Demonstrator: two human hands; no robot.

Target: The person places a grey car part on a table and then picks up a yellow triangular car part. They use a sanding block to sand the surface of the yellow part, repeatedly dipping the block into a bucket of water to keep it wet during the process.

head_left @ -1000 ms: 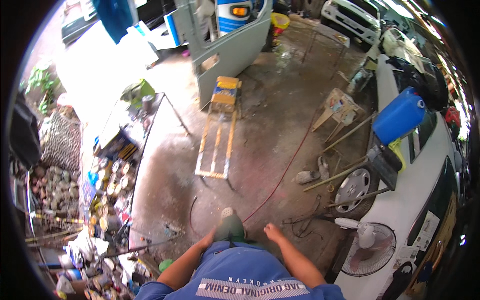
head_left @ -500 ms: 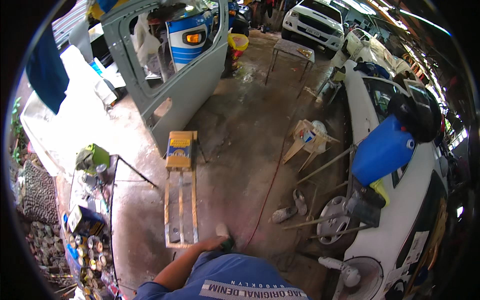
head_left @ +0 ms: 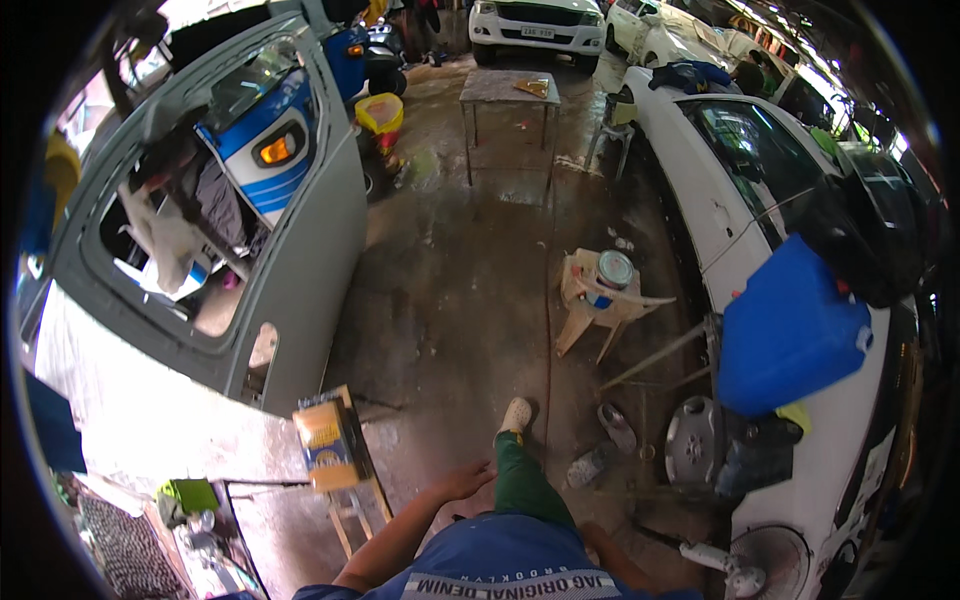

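Note:
My left hand (head_left: 463,480) hangs palm-down with fingers extended and nothing in it, beside my green-trousered leg and right of a cardboard box (head_left: 327,445) with yellow and dark printing. That box rests on a narrow wooden rack (head_left: 356,523). My right forearm (head_left: 605,555) shows low at my right side; its hand is hidden behind my body. A pale clog (head_left: 516,415) is on my forward foot.
A grey door panel (head_left: 310,280) stands left. A plastic chair (head_left: 575,330) holds a can. Right are a white car (head_left: 680,170), blue jerrycan (head_left: 785,330), loose shoes (head_left: 617,428) and a fan (head_left: 768,563). A metal table (head_left: 485,88) and white pickup (head_left: 535,22) are ahead.
My view has swung up and turned, so the pickup and metal table are now centred and the boxed rack sits lower left. A foot has stepped forward; my right hand has dropped from sight.

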